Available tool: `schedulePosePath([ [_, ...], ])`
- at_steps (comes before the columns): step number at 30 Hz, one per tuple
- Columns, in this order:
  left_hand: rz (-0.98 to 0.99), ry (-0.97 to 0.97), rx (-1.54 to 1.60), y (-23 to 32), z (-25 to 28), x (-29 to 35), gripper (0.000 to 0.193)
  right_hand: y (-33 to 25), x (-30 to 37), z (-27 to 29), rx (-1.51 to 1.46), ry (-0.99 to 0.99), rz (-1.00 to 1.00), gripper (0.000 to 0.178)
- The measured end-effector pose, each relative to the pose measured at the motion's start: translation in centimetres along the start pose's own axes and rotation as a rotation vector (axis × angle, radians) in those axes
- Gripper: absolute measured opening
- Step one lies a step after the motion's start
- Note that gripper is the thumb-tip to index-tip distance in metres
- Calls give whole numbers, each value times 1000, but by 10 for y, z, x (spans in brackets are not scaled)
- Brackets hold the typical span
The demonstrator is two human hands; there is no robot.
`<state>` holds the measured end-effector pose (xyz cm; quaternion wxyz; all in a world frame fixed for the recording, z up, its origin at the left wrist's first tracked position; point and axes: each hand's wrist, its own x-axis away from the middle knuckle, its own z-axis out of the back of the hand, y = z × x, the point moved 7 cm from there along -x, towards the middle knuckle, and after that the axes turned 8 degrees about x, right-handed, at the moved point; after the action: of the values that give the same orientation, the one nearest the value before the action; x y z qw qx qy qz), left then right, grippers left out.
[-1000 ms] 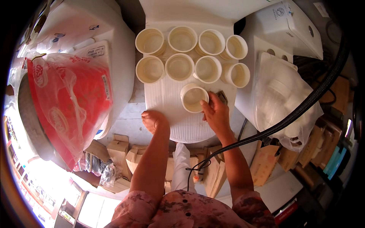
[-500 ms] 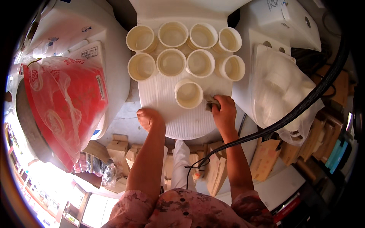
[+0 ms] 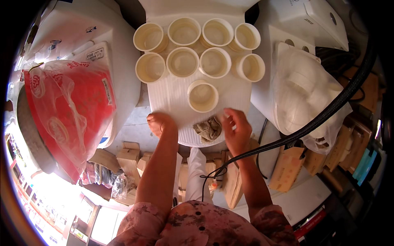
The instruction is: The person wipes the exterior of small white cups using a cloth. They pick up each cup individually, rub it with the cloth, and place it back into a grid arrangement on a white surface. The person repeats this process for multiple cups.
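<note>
A white plastic chair with a ribbed seat stands in front of me. Several cream-white cups are on its far part in two rows, mouths up; their insides look empty. One more cup stands by itself nearer to me. A crumpled grey-brown cloth lies close to the front edge. Just right of that cloth is my right hand, open, its fingers loosely bent and apart with nothing in them. My left hand is closed round the left edge of the seat, its fingertips partly hidden.
On the left a red sheet in clear plastic leans by a white chair. At right, a clear bag of white tubs sits on another white chair. A black braided cable crosses the right side. Cardboard boxes line the floor.
My right hand has let go of the cloth, which now lies on the seat nearer to me. That hand has opened and come slightly closer; my left hand stays at the edge.
</note>
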<state>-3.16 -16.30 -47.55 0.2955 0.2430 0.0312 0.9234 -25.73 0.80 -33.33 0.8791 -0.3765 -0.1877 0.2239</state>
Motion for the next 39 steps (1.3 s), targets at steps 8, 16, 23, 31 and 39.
schedulePosePath([
  [8,-42,-14,-21,3,-1,2,55,13,-48,-49,-22,-165,-202,34],
  [16,-33,1,-1,-1,-3,-3,55,51,-24,0,-507,35,-530,31],
  [23,-29,-44,13,5,4,6,53,64,-39,40,-295,149,-478,25],
  [31,-63,-27,16,5,3,5,55,83,-23,51,-177,335,-370,25],
  [39,-28,16,6,0,1,-2,55,-31,-44,15,-144,69,58,22],
])
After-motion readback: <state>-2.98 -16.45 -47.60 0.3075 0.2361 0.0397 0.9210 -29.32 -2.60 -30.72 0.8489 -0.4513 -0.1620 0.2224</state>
